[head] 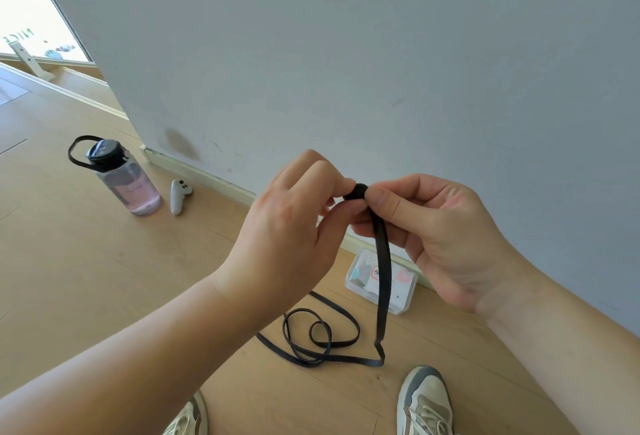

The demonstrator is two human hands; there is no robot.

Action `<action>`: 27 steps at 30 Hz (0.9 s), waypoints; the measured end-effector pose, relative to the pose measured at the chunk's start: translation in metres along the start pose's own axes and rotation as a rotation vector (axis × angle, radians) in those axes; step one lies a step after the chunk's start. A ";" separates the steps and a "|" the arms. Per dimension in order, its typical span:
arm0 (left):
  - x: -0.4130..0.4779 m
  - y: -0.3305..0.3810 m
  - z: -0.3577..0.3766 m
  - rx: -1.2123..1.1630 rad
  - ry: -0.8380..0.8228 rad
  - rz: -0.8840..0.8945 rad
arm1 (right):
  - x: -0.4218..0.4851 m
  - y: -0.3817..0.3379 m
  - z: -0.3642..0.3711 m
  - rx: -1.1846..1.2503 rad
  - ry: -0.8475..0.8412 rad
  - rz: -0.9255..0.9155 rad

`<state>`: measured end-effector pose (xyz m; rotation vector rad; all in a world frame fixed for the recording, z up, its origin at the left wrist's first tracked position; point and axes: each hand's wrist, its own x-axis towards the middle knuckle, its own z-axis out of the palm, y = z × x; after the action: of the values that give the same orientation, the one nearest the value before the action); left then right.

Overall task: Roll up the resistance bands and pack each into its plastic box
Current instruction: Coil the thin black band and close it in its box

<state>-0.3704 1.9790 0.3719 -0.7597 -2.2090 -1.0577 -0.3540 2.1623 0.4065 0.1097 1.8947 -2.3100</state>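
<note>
Evidently, a small coil of the resistance band point(383, 268) was pinched by the left hand point(284, 223) and right hand point(446, 237) together; it could be sprung loose if pressure were eased.

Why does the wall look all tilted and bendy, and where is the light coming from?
Head view: the wide-angle lens tilts and curves the wall and floor; top left, a washed-out glass panel lets daylight in; the left hand, right hand and black band look sharp.
</note>
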 end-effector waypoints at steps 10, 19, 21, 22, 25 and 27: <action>-0.002 0.004 -0.001 -0.124 0.012 -0.097 | 0.000 0.000 0.000 -0.044 -0.044 -0.017; -0.008 -0.002 0.002 -0.112 -0.112 -0.049 | 0.002 -0.006 -0.014 -0.384 -0.042 -0.100; -0.011 0.000 0.005 -0.093 -0.113 -0.018 | 0.001 -0.006 -0.013 -0.376 -0.050 -0.111; -0.012 0.001 0.007 -0.085 -0.105 0.002 | 0.001 -0.006 -0.013 -0.349 -0.044 -0.116; -0.011 0.004 0.009 -0.085 -0.052 -0.010 | -0.001 -0.006 -0.011 -0.224 -0.009 -0.114; -0.009 0.005 0.006 -0.075 -0.035 0.002 | -0.003 -0.005 -0.008 -0.136 0.012 -0.100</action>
<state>-0.3623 1.9844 0.3645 -0.8185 -2.2077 -1.1396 -0.3524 2.1713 0.4102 0.0135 2.1018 -2.2377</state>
